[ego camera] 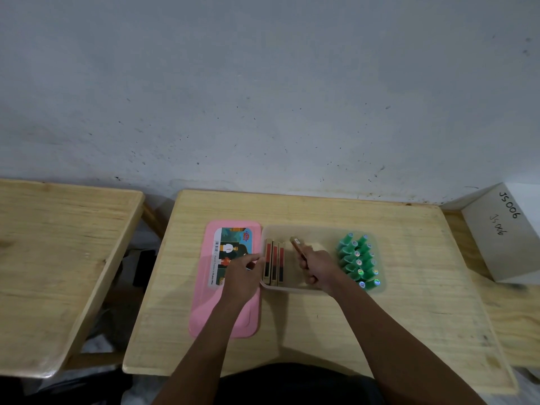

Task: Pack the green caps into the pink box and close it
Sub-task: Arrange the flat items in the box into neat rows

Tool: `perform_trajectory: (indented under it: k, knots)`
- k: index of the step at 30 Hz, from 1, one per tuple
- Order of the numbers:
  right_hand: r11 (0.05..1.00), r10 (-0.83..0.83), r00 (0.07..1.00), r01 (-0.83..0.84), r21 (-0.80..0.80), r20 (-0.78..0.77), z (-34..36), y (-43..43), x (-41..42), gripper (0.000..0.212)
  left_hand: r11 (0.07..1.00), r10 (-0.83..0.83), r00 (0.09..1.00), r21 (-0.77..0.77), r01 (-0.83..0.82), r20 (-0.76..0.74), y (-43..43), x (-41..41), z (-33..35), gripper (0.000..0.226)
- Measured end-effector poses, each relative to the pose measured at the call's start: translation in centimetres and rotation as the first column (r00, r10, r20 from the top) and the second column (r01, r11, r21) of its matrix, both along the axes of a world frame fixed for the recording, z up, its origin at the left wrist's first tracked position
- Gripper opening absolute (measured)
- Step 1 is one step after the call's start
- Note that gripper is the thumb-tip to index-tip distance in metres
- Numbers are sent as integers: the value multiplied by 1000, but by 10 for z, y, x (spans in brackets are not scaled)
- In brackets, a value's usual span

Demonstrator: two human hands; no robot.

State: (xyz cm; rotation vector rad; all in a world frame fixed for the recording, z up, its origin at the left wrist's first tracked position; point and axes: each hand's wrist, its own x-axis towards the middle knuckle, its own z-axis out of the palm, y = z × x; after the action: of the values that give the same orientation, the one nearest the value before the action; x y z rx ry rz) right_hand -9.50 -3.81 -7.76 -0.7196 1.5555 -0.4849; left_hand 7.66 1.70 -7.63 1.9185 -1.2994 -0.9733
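The green caps [358,261] stood packed in rows at the right end of the box [292,288], a pale see-through tray in the middle of the surface [423,273]. At its left end three red-and-gold sticks [274,263] lay side by side. The right hand [318,268] was over the middle of the box, its fingers clamped round a fourth gold stick [298,246] that pointed away toward the far wall.

The left hand [242,273] reached to the box's left rim beside the three sticks; whether its fingers pinched anything could not be told. The pink lid [225,317] lay flat just left of the box, partly under that arm.

The caps looked already packed, so filling seemed nearly done. Next, the held stick would need laying beside the others, then the lid lifted across and pressed down squarely.

A white carton [502,229] sat at the far right.
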Motion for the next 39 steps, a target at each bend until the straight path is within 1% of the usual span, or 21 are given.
perform_trajectory:
  k: [5, 7, 10, 13, 15, 17, 19, 20, 22, 25, 29, 32, 34, 35, 37, 39]
  knots:
    - [1000, -15, 995, 13, 22, 102, -3, 1, -3, 38, 1000, -17, 1000, 4, 17, 14, -1, 0, -1, 30]
    - [999, -22, 993, 19, 30, 114, -4, 0, -3, 34, 1000, -20, 1000, 0, 20, 15, -1, 1, -1, 30]
    - [1000, -1, 999, 2, -16, 38, -6, 0, 0, 33, 1000, -14, 1000, 2, 14, 6, 0, 1, -1, 29]
    - [993, 97, 989, -104, -63, -112, -9, 2, 3, 41, 1000, -15, 1000, 10, 15, 9, -1, 1, -2, 29]
    - [966, 214, 944, -242, -87, -250, -13, 1, 7, 49, 1000, -13, 1000, 12, 13, 8, -1, 1, -3, 29]
    - [911, 342, 848, -406, -80, -405, -17, 1, 13, 52, 1000, -11, 1000, 11, 11, 9, -1, 1, -2, 29]
    - [859, 411, 748, -509, -53, -521, -20, 1, 18, 45, 1000, -4, 1000, 7, 4, -3, 0, 1, -2, 30]
    - [847, 421, 718, -530, -44, -554, -20, 2, 20, 39, 1000, 1, 1000, 7, -1, -9, 0, 1, -2, 30]
    - [832, 424, 670, -554, -30, -610, -21, 3, 23, 29, 1000, 6, 1000, 8, -6, -18, 0, 1, -2, 30]
    - [826, 416, 624, -563, -12, -661, -23, 5, 26, 26, 1000, 8, 1000, 9, -7, -18, 0, 1, -3, 29]
    - [829, 377, 624, -557, -52, -684, -23, 4, 23, 25, 1000, 13, 1000, 18, -12, -22, 0, 2, -3, 29]
    - [842, 283, 619, -526, -120, -733, -15, 2, 13, 24, 1000, 3, 1000, 18, -3, -12, 0, 1, -3, 29]
    - [844, 202, 587, -510, -165, -784, -9, 1, 3, 20, 1000, 1, 1000, 13, -1, -10, 0, 1, -2, 29]
    - [841, 192, 567, -516, -163, -801, -7, 2, -1, 20, 1000, 2, 1000, 9, -2, -15, 0, 1, -3, 28]
    - [821, 235, 504, -561, -108, -831, -8, 3, -7, 21, 1000, 0, 1000, 3, 0, -24, 0, 1, -4, 27]
    - [774, 277, 436, -629, -70, -856, -12, 4, -8, 21, 1000, -4, 1000, 4, 4, -22, 0, 1, -4, 27]
